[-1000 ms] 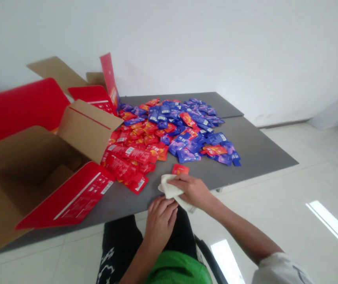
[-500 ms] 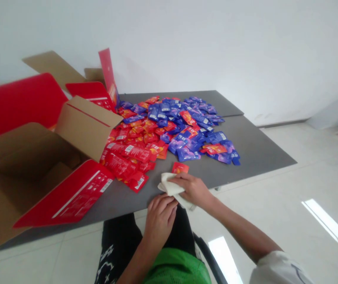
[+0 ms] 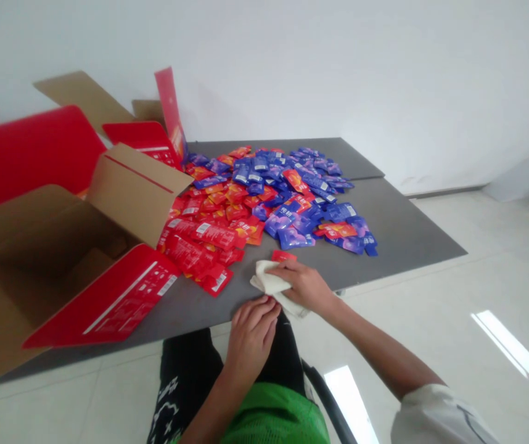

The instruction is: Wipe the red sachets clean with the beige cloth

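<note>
My right hand [image 3: 306, 285] is closed on a folded off-white cloth [image 3: 270, 280], pressed low near the front edge of the grey table [image 3: 412, 237]. Just left of it and nearer my body, my left hand [image 3: 251, 333] rests at the table edge, fingers stretched forward and lying side by side; its fingertips come close to the cloth, and I see nothing held in it. Right behind the cloth lies a single red packet [image 3: 284, 254], partly covered by the cloth and my right hand. Further back spreads a heap of red packets [image 3: 209, 237] and blue-purple packets [image 3: 287, 225].
A large open red cardboard box [image 3: 102, 302] stands at the left, its brown flap [image 3: 137, 191] leaning toward the heap. Another open red box [image 3: 147, 139] sits behind it. A white wall [image 3: 264, 68] borders the table's far side. Below the table edge are my legs in black trousers [image 3: 188, 370].
My right hand and the cloth have shifted slightly forward, covering more of the single red packet. My left hand stays nearly still. The whole view has drifted a little.
</note>
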Action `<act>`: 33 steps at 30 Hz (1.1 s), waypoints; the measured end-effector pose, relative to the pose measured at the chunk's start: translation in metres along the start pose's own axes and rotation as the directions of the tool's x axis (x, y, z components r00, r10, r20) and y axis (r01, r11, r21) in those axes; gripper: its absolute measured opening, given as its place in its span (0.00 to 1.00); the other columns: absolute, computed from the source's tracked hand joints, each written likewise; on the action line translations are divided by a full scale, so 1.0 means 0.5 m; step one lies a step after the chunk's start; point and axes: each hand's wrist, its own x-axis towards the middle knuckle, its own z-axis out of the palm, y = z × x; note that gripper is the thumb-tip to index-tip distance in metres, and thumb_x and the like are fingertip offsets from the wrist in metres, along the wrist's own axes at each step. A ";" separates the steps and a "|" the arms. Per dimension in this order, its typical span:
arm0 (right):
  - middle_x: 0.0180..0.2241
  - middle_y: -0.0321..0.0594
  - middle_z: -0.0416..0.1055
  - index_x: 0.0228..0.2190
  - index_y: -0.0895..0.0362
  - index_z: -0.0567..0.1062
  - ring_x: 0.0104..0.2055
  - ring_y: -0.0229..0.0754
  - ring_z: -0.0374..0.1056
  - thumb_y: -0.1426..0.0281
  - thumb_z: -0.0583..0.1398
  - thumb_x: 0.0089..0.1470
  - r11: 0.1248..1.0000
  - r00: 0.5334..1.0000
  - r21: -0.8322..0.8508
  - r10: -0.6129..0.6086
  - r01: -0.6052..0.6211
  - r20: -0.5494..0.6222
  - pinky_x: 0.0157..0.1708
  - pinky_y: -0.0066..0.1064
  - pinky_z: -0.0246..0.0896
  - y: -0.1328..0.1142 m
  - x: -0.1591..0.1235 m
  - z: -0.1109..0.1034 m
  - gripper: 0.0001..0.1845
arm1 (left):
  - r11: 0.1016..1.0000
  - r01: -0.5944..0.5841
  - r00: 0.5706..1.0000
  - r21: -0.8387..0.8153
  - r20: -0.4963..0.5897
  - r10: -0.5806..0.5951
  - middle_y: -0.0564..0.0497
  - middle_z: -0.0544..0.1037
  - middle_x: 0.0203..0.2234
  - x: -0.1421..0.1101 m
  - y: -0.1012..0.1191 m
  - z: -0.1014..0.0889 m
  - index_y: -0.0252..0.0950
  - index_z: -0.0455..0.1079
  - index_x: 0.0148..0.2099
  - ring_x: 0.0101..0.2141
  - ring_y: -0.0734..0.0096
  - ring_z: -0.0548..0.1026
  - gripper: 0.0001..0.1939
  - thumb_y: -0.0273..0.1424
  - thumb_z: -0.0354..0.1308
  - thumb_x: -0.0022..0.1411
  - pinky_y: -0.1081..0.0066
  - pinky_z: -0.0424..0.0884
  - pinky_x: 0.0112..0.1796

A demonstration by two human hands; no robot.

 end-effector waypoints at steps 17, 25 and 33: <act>0.53 0.44 0.75 0.58 0.51 0.76 0.50 0.46 0.74 0.75 0.61 0.59 0.984 0.988 -0.128 0.106 -0.120 -0.112 0.47 0.30 0.69 0.056 0.047 -0.036 0.25 | 1.000 0.000 1.000 -0.015 0.010 0.000 0.47 0.82 0.49 0.004 -0.001 -0.003 0.40 0.75 0.56 0.53 0.59 0.77 0.15 0.24 0.58 0.69 0.56 0.70 0.54; 0.54 0.42 0.75 0.57 0.48 0.76 0.53 0.43 0.73 0.73 0.61 0.61 0.999 0.998 0.033 -0.037 0.039 -0.042 0.50 0.29 0.69 0.010 -0.009 0.001 0.24 | 1.000 0.011 1.000 -0.004 -0.003 -0.011 0.47 0.83 0.47 0.005 0.002 -0.001 0.40 0.76 0.53 0.51 0.58 0.78 0.14 0.24 0.58 0.69 0.57 0.71 0.53; 0.53 0.43 0.75 0.59 0.49 0.75 0.51 0.45 0.74 0.75 0.61 0.60 0.997 0.996 -0.070 0.028 -0.034 -0.081 0.48 0.30 0.69 0.018 0.013 -0.020 0.26 | 1.000 -0.002 1.000 -0.001 -0.006 0.002 0.47 0.83 0.47 0.006 0.003 -0.003 0.40 0.76 0.53 0.51 0.58 0.78 0.14 0.24 0.58 0.68 0.56 0.71 0.53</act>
